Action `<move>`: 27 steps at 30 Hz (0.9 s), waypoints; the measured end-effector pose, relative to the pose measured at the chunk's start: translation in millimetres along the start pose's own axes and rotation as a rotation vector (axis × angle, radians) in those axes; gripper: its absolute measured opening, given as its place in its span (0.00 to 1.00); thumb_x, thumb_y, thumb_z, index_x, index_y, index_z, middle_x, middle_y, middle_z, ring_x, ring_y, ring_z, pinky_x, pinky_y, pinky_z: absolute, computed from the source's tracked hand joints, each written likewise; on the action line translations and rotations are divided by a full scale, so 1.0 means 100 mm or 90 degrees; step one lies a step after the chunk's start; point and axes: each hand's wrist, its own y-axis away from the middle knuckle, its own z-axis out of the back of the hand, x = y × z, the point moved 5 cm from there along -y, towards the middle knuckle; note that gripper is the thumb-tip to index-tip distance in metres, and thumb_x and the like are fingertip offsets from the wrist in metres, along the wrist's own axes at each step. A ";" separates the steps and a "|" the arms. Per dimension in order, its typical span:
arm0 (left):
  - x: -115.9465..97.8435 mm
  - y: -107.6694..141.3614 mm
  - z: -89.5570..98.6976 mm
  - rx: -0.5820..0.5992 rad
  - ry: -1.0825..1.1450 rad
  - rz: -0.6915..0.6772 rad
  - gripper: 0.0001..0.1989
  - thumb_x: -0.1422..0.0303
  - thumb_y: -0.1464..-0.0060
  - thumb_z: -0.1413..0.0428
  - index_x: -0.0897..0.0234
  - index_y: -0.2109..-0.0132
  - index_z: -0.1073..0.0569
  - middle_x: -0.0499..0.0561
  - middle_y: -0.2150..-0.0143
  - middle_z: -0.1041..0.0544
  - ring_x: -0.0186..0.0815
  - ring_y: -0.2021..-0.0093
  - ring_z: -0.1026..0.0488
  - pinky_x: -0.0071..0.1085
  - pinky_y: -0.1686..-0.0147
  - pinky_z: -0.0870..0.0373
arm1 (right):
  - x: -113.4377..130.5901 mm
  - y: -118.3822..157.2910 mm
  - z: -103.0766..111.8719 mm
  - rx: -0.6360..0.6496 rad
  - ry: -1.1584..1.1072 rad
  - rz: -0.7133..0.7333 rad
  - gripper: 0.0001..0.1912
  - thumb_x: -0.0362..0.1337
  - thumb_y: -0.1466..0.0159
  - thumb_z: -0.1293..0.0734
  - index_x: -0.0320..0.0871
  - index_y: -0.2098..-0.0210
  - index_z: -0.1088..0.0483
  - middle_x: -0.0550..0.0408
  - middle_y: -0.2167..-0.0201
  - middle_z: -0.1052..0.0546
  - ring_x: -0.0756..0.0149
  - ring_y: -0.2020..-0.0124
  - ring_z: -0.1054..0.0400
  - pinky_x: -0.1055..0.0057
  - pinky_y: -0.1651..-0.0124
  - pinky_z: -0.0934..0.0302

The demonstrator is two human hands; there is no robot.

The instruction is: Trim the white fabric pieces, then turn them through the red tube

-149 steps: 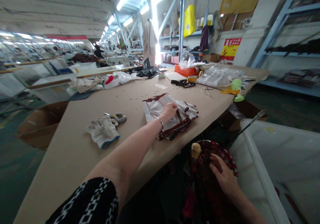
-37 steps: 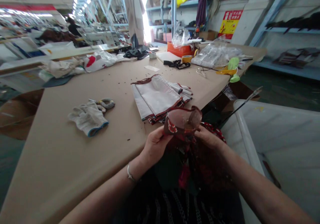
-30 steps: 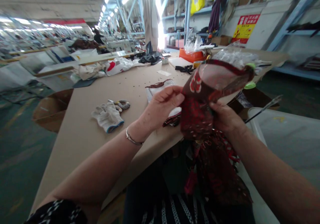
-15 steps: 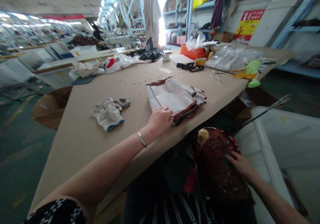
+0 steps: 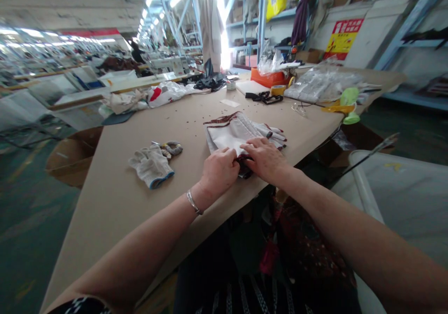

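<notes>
A stack of white fabric pieces (image 5: 226,134) with dark brown bound edges lies near the table's front edge. My left hand (image 5: 220,168) is closed on the near edge of the stack, fingers curled and thumb side toward the middle. Right beside it, my right hand (image 5: 266,159) grips the same near edge with bent fingers, its palm over the cloth. Both hands hide part of the brown edge, and how many layers they hold cannot be seen. Left of the stack lies a pale knit glove (image 5: 151,165) with a blue cuff, touching a grey-and-brown looped band (image 5: 172,149).
The brown-covered table (image 5: 115,202) spreads ahead. Farther back are black straps (image 5: 264,98), a tape roll (image 5: 278,90), an orange box (image 5: 269,78) and clear plastic bags (image 5: 322,83). A dark red patterned cloth (image 5: 311,239) hangs below my right arm, beside a white bin (image 5: 413,188).
My right hand has come up from the dark red cloth to the near edge of the fabric stack, beside my left hand. The stack's far brown edge now shows more.
</notes>
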 end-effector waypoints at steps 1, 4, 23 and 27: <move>0.00 0.04 0.05 -0.013 0.006 0.004 0.07 0.74 0.49 0.51 0.63 0.68 0.28 0.53 0.66 0.25 0.38 0.64 0.28 0.32 0.65 0.36 | -0.01 -0.09 -0.08 0.045 0.031 -0.011 0.14 0.34 0.36 0.37 0.42 0.51 0.29 0.46 0.51 0.27 0.52 0.47 0.37 0.58 0.46 0.41; 0.06 0.21 0.14 -0.035 0.024 0.032 0.06 0.74 0.49 0.50 0.62 0.70 0.29 0.52 0.68 0.26 0.38 0.64 0.29 0.32 0.64 0.36 | -0.18 -0.11 -0.13 0.090 0.086 -0.092 0.15 0.28 0.36 0.42 0.39 0.54 0.28 0.42 0.55 0.25 0.52 0.53 0.32 0.61 0.55 0.38; -0.57 1.47 -0.70 0.225 1.106 0.619 0.12 0.65 0.58 0.36 0.66 0.70 0.30 0.44 0.79 0.31 0.26 0.81 0.37 0.20 0.85 0.42 | 0.19 2.00 -0.70 -0.044 -0.971 -0.575 0.11 0.46 0.40 0.34 0.45 0.65 0.26 0.53 0.67 0.22 0.59 0.64 0.28 0.65 0.59 0.36; -0.74 1.56 -0.75 0.435 1.052 0.501 0.16 0.61 0.55 0.37 0.68 0.77 0.32 0.43 0.83 0.36 0.23 0.83 0.43 0.21 0.85 0.48 | 0.36 2.03 -0.81 -0.094 -1.272 -0.762 0.13 0.48 0.46 0.30 0.44 0.72 0.28 0.54 0.72 0.22 0.60 0.67 0.27 0.63 0.58 0.33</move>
